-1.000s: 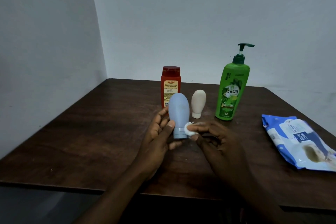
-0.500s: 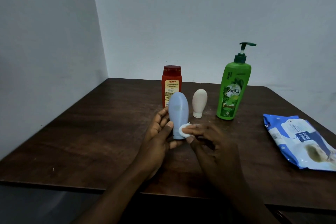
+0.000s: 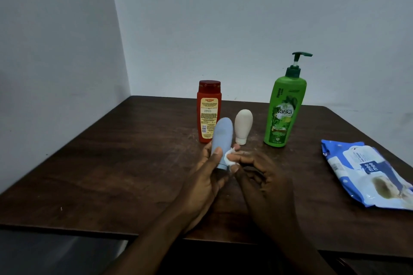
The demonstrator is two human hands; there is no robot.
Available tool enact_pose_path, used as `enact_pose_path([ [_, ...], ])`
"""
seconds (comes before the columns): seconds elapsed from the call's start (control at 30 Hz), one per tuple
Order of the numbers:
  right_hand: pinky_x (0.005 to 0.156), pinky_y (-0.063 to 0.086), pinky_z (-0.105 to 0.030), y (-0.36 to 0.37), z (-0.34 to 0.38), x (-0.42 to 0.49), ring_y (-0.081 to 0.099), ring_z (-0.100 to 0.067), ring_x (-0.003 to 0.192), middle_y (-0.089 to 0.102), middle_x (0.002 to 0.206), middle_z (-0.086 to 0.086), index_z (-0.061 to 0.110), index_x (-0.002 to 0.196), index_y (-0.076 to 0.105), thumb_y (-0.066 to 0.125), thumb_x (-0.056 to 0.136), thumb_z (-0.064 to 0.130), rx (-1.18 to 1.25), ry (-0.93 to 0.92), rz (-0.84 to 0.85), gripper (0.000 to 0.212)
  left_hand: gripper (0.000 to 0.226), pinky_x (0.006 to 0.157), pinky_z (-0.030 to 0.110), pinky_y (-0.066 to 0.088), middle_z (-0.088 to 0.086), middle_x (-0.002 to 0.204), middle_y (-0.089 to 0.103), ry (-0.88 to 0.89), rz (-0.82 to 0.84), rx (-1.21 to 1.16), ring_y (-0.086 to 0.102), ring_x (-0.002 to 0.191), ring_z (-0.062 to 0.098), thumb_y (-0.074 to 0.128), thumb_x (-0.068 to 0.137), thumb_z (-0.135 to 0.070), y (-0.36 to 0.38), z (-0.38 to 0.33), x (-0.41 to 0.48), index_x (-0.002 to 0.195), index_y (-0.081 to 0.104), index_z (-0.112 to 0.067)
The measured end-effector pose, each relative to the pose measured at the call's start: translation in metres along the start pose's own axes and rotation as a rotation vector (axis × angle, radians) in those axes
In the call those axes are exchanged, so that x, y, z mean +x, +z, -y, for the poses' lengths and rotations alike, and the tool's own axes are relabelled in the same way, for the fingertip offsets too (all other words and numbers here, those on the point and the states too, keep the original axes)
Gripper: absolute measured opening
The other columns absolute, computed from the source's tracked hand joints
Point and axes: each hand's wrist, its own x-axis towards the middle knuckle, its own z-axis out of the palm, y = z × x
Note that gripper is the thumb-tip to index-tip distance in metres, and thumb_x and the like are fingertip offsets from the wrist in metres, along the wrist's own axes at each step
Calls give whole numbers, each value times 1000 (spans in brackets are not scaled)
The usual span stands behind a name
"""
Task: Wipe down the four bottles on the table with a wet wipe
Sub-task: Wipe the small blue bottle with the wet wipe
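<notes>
The grip of the left hand (image 3: 201, 181) is closed round the lower part of the blue bottle (image 3: 222, 134), thumb across its front and fingers curled behind; the right hand (image 3: 266, 176) pinches a small wadded white wet wipe (image 3: 230, 159) between thumb and fingertips and presses it to the blue bottle's lower right side, just beside the left thumb. The blue bottle stands rounded end up, leaning slightly; its bottom end is hidden by the thumb and the wipe, so whether it touches the desk (image 3: 134, 163) cannot be told.

Just behind the blue bottle stands the red bottle (image 3: 209, 107), its yellow label headed "Karthika"; the print below is too small to read, and its lower right corner is covered by the blue bottle. Behind and to the right of the blue bottle the cream bottle (image 3: 243, 125) stands cap down, no writing showing; farther right is the green pump bottle (image 3: 283, 109), marked "Vatika" with "Henna" up its shoulder. Well to the right of the blue bottle lies the blue wipes pack (image 3: 366, 174), marked "mee mee"; its far end is cut off by the frame edge.
</notes>
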Motion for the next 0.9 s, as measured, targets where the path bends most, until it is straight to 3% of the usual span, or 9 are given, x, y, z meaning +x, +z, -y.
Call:
enact_pose_path([
  [0.1, 94, 51, -20, -1, 3, 2, 66, -6, 109, 71, 110, 8, 17, 105, 76, 72, 86, -3, -52, -83, -2, 28, 102, 110, 37, 45, 10, 135, 64, -1, -45, 256, 62, 124, 20, 75, 64, -75, -2, 1, 0, 144, 50, -17],
  [0.2, 95, 52, -25, -3, 5, 3, 65, -7, 110, 71, 111, 5, 14, 105, 77, 72, 86, -4, -92, -137, 7, 27, 88, 81, 15, 55, 2, 114, 75, 37, -65, 381, 70, 104, 10, 69, 56, -87, -5, 2, 3, 118, 72, -24],
  [0.27, 95, 53, -28, -4, 4, 2, 65, -7, 111, 71, 112, 3, 13, 106, 77, 73, 85, -4, -119, -144, 16, 27, 64, 79, 16, 55, -3, 114, 75, 0, -32, 331, 70, 107, 10, 71, 65, -80, -5, 2, 5, 111, 75, -36],
  [0.33, 94, 54, -29, -5, 1, 1, 65, -7, 111, 71, 112, 2, 13, 107, 76, 74, 85, -4, -135, -136, 20, 28, 53, 82, 18, 55, 0, 118, 74, 22, -28, 310, 69, 111, 13, 70, 77, -70, -5, 2, 5, 116, 73, -34],
  [0.47, 92, 55, -30, -7, -3, 1, 66, -6, 109, 71, 111, 4, 14, 105, 77, 74, 85, -3, -92, -109, -14, 27, 54, 77, 19, 57, 2, 114, 76, 36, -18, 231, 72, 105, 14, 76, 77, -63, -1, -1, 1, 114, 74, -24],
  [0.63, 93, 52, -20, -10, -7, 5, 68, -5, 105, 72, 108, 10, 19, 102, 76, 73, 85, 0, -23, -56, -71, 25, 46, 80, 22, 57, 2, 118, 74, 105, -19, 154, 71, 107, 14, 80, 73, -58, 9, -5, 0, 110, 76, -32],
  [0.77, 91, 51, -15, -12, -11, 6, 68, -4, 104, 73, 106, 11, 18, 101, 77, 73, 85, -2, 23, -10, -75, 25, 31, 82, 28, 58, 7, 124, 71, 123, -30, 125, 69, 113, 23, 69, 88, -44, 12, -9, -3, 114, 75, -29],
  [0.9, 89, 48, -9, -15, -12, 7, 68, -2, 103, 73, 106, 9, 17, 99, 76, 73, 84, -5, 14, -12, -86, 26, 26, 82, 23, 58, -1, 120, 73, 76, -20, 141, 69, 112, 16, 62, 89, -40, 15, -9, -8, 110, 77, -36],
])
